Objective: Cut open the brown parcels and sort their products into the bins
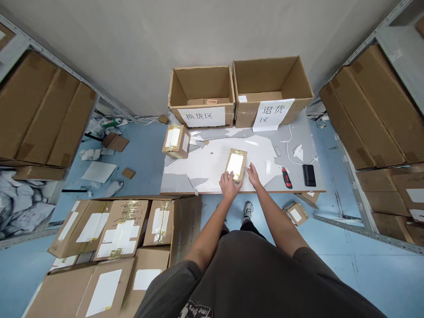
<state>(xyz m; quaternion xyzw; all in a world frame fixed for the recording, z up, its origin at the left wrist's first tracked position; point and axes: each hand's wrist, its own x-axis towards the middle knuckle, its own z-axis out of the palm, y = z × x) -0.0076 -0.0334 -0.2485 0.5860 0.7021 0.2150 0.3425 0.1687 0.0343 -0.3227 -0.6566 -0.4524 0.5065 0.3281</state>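
The left hand [229, 184] rested with slightly spread, bent fingers on the near end of a small brown cardboard box with a white label [236, 164], which lay on the white-and-grey table [212, 152]. The right hand [253, 175] hovered just beside the box, fingers loosely parted and empty.

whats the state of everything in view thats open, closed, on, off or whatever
left table carton: open, things inside
right table carton: open, things inside
box at left hand: closed, taped
box at table's left end: closed, taped
large floor carton: open, boxes inside
phone: screen dark
red-black cutter: blade too small to tell
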